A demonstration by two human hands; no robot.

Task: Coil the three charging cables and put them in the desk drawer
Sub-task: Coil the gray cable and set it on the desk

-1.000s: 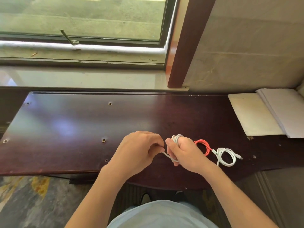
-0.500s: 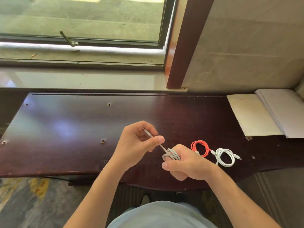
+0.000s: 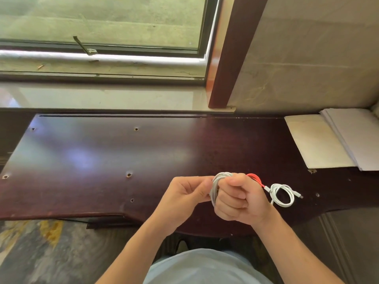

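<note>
We see both hands raised just above the near edge of the dark wooden tabletop (image 3: 102,160). The right hand (image 3: 240,199) is curled into a fist, and a grey-white cable (image 3: 217,181) is wound in several loops around its fingers; the loops show at the side of the fist that faces the left hand, running from the top of the knuckles down toward the palm. The right grip is thus closed tight with the coil wrapped round it. The left hand (image 3: 186,193) sits touching that coil, its thumb and fingertips brought together against the loops; its grip looks pinched on the cable, though the exact strand it holds is hidden between the two hands.

Taking the right hand as our landmark, a red cable (image 3: 255,178) lies on the tabletop just behind it, mostly covered by the fist, with only an arc showing. Just beyond the red cable, farther from the left hand, lies a white cable (image 3: 283,194), already coiled into a neat ring with its plug end pointing away from the fist. The red and white cables meet at a connector.

Well beyond the white cable, against the wall, rests a stack of pale papers (image 3: 332,140). Far behind the right hand, past the tabletop, we see a window (image 3: 102,23) with a stone sill.
</note>
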